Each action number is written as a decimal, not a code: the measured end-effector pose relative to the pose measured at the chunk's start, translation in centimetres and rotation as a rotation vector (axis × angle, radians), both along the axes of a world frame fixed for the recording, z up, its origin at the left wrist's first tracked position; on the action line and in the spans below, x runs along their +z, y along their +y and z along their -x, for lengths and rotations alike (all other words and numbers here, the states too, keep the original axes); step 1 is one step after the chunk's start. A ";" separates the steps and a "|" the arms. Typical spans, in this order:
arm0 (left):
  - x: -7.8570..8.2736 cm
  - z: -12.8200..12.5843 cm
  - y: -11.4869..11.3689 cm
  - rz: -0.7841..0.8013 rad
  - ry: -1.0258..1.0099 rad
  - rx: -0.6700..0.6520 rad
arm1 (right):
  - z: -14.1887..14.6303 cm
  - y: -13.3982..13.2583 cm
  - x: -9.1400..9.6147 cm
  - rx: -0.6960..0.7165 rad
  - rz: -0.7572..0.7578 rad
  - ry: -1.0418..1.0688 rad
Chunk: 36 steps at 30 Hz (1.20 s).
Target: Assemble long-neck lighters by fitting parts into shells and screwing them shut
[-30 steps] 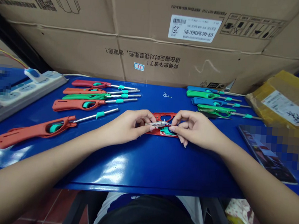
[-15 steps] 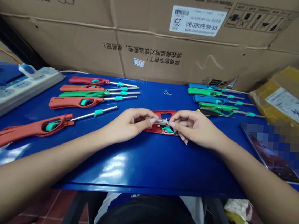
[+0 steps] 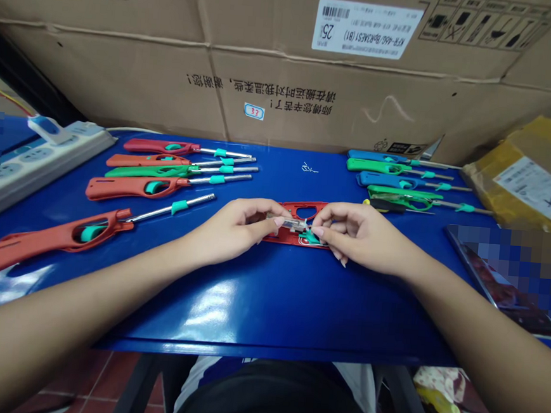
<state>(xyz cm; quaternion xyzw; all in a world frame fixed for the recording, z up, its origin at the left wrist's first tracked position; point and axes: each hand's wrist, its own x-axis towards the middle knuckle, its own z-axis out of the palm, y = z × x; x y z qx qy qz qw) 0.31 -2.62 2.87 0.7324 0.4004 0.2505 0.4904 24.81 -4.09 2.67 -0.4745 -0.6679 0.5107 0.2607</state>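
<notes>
My left hand (image 3: 238, 230) grips a small clear fuel tank (image 3: 294, 224) between thumb and fingers, its valve end pointing right. Just right of that end, my right hand (image 3: 361, 239) is closed in a pinch; whatever lies between the fingertips is too small or hidden to name. Beneath both hands lie two red lighter casing halves (image 3: 299, 209), partly covered by the fingers. A teal trigger piece (image 3: 312, 238) and a thin white wire show in the nearer half.
Several assembled lighters (image 3: 136, 187) lie at left, others (image 3: 387, 180) at back right. Near these are a screwdriver (image 3: 389, 206), a phone (image 3: 498, 281) and a taped yellow package (image 3: 517, 162). A power strip (image 3: 45, 160) stands at far left; a cardboard box (image 3: 267, 66) walls the back.
The view has shifted slightly. Both hands stay almost in place, with the clear tank still in my left hand and my right fingers still pinched by its valve end.
</notes>
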 end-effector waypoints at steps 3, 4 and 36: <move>-0.1 0.1 0.1 0.014 0.003 0.006 | -0.1 0.0 0.0 0.004 -0.001 -0.009; -0.1 0.1 0.1 0.019 0.002 0.006 | -0.1 0.0 0.0 0.003 -0.001 -0.011; 0.2 -0.2 0.0 -0.014 0.026 0.005 | -0.1 -0.1 -0.6 0.058 -0.108 -0.056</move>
